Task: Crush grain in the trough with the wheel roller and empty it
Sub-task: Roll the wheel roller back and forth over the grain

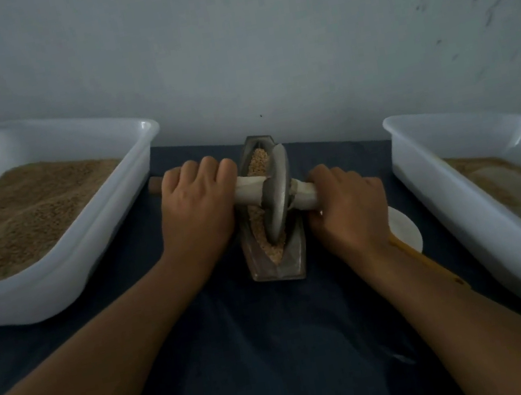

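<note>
A narrow metal trough (294,261) lies lengthwise on the dark cloth, pointing at the wall. Pale grain (257,159) fills its groove. The grey wheel roller (277,194) stands on edge in the groove, tilted slightly, with a pale axle handle through its hub. My left hand (197,205) grips the left end of the handle. My right hand (345,203) grips the right end. Both hands sit close against the wheel, and my forearms reach in from the bottom corners.
A white tub (87,248) of brown grain sits at the left. Another white tub (444,199) with paler ground grain sits at the right. A white disc (405,229) and a yellow-handled tool (439,273) lie beside my right wrist. A wall (259,40) stands just behind the trough.
</note>
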